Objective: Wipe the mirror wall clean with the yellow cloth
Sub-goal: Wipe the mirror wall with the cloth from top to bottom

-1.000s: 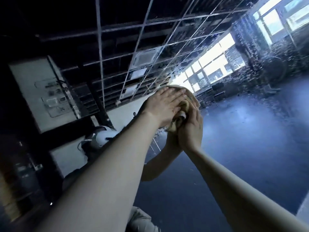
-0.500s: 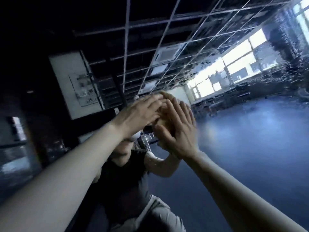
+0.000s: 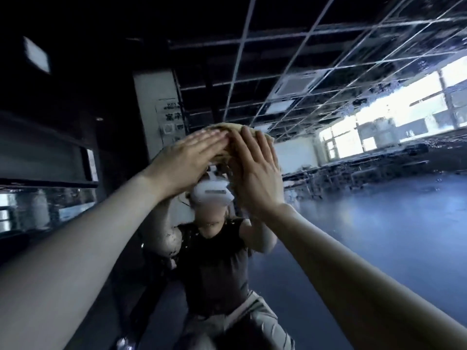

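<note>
**Both palms flat on the cloth**

Left hand (image 3: 187, 162) and right hand (image 3: 255, 173) are pressing, fingers straight, on the yellow cloth (image 3: 227, 127), pinning it against the mirror wall (image 3: 379, 236) at centre, just above the reflected white headset (image 3: 212, 195).

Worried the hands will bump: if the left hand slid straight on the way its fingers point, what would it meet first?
Most likely the right hand: the left hand lies flat on the yellow cloth, fingertips aimed up and right, almost at the right hand's fingers. Depth between them is unclear.
</note>
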